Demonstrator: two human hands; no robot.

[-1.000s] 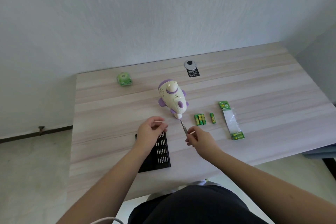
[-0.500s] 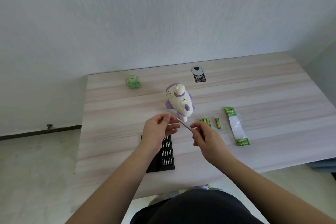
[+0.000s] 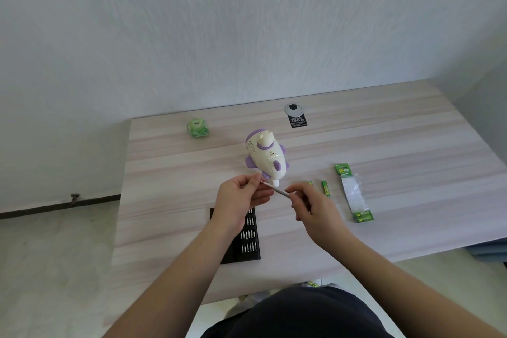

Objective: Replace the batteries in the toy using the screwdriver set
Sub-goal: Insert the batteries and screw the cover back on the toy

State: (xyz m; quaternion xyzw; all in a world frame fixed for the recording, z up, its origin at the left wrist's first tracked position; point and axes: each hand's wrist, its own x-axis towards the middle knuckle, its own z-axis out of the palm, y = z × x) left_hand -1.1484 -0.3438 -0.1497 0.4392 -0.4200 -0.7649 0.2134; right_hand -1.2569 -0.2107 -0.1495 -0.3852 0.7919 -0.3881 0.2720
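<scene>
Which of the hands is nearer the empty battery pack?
Right. The right hand is just left of the battery pack, gripping the screwdriver. The left hand sits farther left, over the bit case, pinching the screwdriver's tip.

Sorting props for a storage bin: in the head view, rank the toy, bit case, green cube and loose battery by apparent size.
1. Toy
2. Bit case; partly hidden by the left arm and nearer the camera, so it may rival the toy.
3. Green cube
4. Loose battery

Plain room: wood-grain desk (image 3: 384, 151), cable grommet (image 3: 293, 110), bare white wall (image 3: 247, 22).
</scene>
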